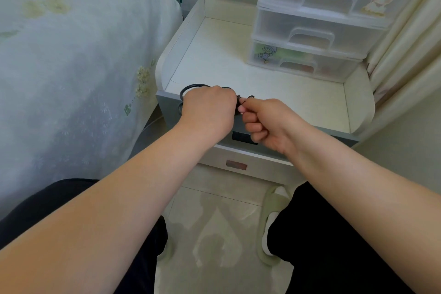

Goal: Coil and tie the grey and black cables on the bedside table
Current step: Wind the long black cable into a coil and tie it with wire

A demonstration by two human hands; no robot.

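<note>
One head-worn wide-angle view looks forward and steeply down, close over both forearms, with the bedside table (238, 59) just beyond, bed (71, 55) left, floor (214, 234) near.

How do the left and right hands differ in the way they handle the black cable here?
The left hand lies knuckles-up, wrapped over the coiled black cable, hiding most of the coil; the right hand is turned sideways and pinches only a short end between thumb and fingertip. The left sits farther over the bedside table; the right hangs at its front edge. Both grip the same cable.
</note>
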